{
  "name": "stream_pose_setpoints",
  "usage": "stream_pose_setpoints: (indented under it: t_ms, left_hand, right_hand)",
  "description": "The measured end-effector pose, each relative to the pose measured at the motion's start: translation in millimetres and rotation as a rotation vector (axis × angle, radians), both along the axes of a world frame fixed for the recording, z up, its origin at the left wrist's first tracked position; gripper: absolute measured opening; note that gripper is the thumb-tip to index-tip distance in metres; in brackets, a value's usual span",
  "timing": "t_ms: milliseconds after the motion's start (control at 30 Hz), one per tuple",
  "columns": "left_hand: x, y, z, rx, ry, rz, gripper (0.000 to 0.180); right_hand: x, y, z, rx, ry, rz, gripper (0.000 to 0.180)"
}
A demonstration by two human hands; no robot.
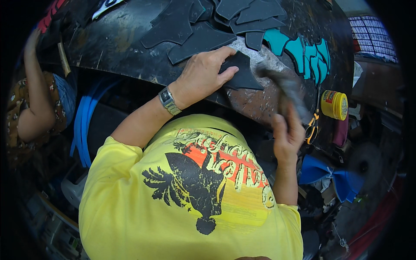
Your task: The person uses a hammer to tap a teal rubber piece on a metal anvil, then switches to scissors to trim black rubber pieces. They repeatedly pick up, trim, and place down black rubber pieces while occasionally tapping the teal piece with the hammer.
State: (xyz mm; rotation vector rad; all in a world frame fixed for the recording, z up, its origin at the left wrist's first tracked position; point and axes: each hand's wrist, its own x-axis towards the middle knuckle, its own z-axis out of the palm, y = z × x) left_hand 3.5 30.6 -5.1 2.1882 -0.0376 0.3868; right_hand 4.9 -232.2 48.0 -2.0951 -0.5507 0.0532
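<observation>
My left hand [206, 73], a wristwatch on its wrist, holds a black flat cut piece [243, 74] down on a round, scuffed slab [249, 104] at the table's near edge. Its thumb and index finger lie over the piece's left side. My right hand [288, 136] is closed round the handle of a hammer [284, 84], raised just right of the piece and smeared by motion. Several more black cut pieces [203, 41] lie loosely piled beyond my left hand. A cluster of teal cut pieces [297, 52] rests at the slab's far right.
Orange-handled scissors [312, 128] and a yellow tub [334, 105] sit at the table's right side. Blue strips [84, 121] hang below the left edge. A co-worker's arm [37, 93] reaches onto the table at far left. A blue folded sheet [331, 175] is low on the right.
</observation>
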Motion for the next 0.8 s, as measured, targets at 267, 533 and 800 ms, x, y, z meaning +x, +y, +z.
stream_pose_setpoints:
  t_ms: [267,533,800]
  left_hand:
    - [0.7,-1.9,-5.6,0.022,-0.053,0.02,0.035]
    - [-2.1,-2.7,-5.0,0.033,-0.029,0.028,0.035]
    - [6.8,9.9,18.5,-0.207,-0.058,-0.027,0.037]
  right_hand:
    - [-5.9,1.2,19.4,-0.074,0.126,0.034,0.04]
    - [-2.3,-11.9,2.5,-0.34,0.052,0.027,0.033]
    - [24.4,-43.9,-18.0,-0.38,-0.326,-0.23,0.042]
